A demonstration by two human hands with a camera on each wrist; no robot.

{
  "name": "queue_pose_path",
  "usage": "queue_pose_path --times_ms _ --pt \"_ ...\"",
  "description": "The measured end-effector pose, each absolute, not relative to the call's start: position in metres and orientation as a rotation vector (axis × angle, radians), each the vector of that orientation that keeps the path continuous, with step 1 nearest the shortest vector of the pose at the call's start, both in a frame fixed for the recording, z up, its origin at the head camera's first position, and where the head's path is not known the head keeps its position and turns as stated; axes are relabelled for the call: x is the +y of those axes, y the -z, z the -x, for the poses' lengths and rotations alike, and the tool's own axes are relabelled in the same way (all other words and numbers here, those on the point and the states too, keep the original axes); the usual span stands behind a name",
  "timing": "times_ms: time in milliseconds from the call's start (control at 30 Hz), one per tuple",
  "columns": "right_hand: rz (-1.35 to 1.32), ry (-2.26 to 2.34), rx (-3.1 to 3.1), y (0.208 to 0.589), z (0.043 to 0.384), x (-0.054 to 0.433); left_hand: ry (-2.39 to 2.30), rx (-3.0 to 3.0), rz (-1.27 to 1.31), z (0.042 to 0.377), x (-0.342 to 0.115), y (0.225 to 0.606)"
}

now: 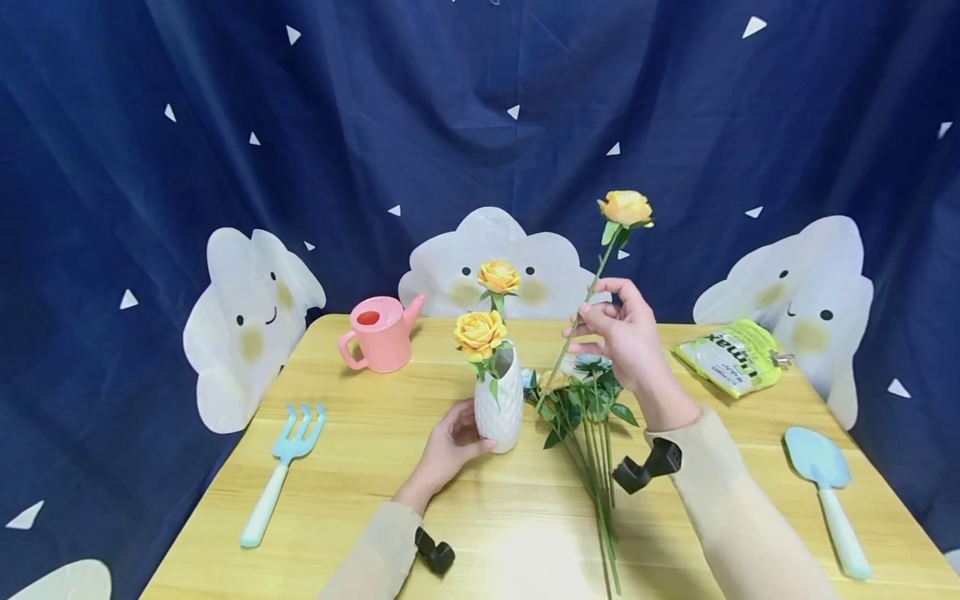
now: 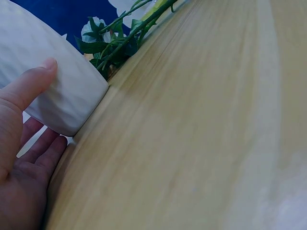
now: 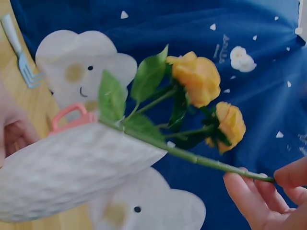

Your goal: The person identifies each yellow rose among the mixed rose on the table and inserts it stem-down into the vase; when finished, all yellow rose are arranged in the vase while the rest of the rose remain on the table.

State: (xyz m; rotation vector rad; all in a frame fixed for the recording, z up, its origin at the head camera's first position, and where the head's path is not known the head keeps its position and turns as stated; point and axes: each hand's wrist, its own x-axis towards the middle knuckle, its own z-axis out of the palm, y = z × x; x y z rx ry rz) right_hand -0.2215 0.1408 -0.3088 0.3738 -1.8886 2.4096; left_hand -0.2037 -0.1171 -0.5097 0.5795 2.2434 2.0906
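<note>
My left hand (image 1: 447,450) grips the white textured vase (image 1: 498,412) low down, thumb on its near side and fingers round behind, as the left wrist view also shows. Two yellow roses (image 1: 481,335) stand in the vase, blooms above its rim. To the right, my right hand (image 1: 626,337) pinches the green stem of another yellow rose (image 1: 627,208) between thumb and fingers. That rose is raised, its bloom up and its stem slanting down leftward. In the right wrist view the stem (image 3: 192,157) passes in front of the vase mouth.
A bunch of flowers with long green stems (image 1: 600,467) lies right of the vase. A pink watering can (image 1: 386,342) stands at the back left, a blue hand fork (image 1: 288,458) at left. A green pouch (image 1: 735,358) and a blue trowel (image 1: 821,475) lie at right.
</note>
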Motion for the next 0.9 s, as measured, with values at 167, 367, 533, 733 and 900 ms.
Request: queue_pose_path --times_ms 167,367,533,733,900 --pt "-0.402 -2.365 -1.811 0.293 0.225 0.134 -2.086 2.243 -0.608 0.205 -0.117 0.513" --pt "-0.453 -2.343 -1.744 0.283 0.234 0.123 -2.083 2.259 -0.601 0.205 -0.118 0.512" --pt "-0.429 -2.263 -1.752 0.28 0.24 0.114 -2.089 2.253 -0.594 0.205 -0.118 0.512" --pt "-0.444 -2.099 -1.845 0.286 0.245 0.103 -2.089 2.253 -0.596 0.206 -0.118 0.512" --pt "-0.457 -2.018 -1.915 0.292 0.248 0.098 -2.086 2.25 -0.592 0.206 -0.118 0.513"
